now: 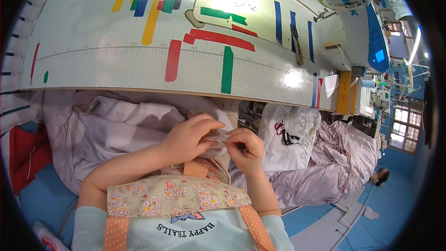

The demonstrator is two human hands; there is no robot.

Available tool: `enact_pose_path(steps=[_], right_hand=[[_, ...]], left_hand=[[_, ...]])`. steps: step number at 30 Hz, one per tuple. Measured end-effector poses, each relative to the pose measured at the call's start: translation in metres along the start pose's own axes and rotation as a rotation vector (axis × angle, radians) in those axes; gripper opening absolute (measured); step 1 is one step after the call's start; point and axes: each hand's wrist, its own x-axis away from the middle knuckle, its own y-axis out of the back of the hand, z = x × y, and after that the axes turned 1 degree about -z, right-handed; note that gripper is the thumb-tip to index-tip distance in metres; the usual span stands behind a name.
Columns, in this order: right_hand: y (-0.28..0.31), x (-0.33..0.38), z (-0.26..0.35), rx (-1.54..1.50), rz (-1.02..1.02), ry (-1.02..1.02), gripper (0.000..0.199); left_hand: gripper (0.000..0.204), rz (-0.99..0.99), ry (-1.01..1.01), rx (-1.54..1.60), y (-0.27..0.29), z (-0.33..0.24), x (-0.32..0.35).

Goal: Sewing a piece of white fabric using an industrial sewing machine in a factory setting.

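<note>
My L hand [188, 137] & R hand [248, 153]: fingertips pinch pale strip [216, 138]; R also grips dark obj. [242, 148], type unclear.

Ahead-right of right hand [246, 151]: sewing machine [344, 28], snips [298, 45] on table [107, 72]. Ahead of left hand [188, 137]: red tape [173, 60], yellow tape [154, 13]. Far left of it: red cloth [30, 158]. Far right of right hand: window [406, 128], tube light [415, 45].

Two hands [186, 137] [247, 151], one floral apron [179, 197], one snips [296, 44], one tabletop [116, 72].
</note>
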Motion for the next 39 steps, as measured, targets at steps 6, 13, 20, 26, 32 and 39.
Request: enact_pose_path(steps=[6,13,20,26,32,39], right_hand=[[0.005,0.000,0.012,0.075,0.034,0.087,0.024],[0.006,-0.001,0.020,0.198,0.057,-0.091,0.027],[0.013,0.006,0.011,-0.056,-0.147,-0.115,0.016],[0.037,0.012,-0.001,-0.022,-0.307,-0.106,0.010],[0.041,0.019,-0.013,-0.213,-0.502,-0.154,0.005],[0.047,0.029,-0.021,-0.190,-0.460,-0.104,0.006]], left_hand=[[0.023,0.211,-0.038,0.142,0.005,0.005,-0.005],[0.017,-0.002,-0.134,-0.090,-0.011,0.004,0.003],[0.022,0.239,-0.190,-0.360,0.032,0.025,-0.002],[0.024,0.251,-0.116,-0.372,0.078,0.039,0.035],[0.022,0.159,-0.125,-0.459,0.093,0.035,0.066],[0.019,0.142,-0.083,-0.430,0.097,0.052,0.092]])
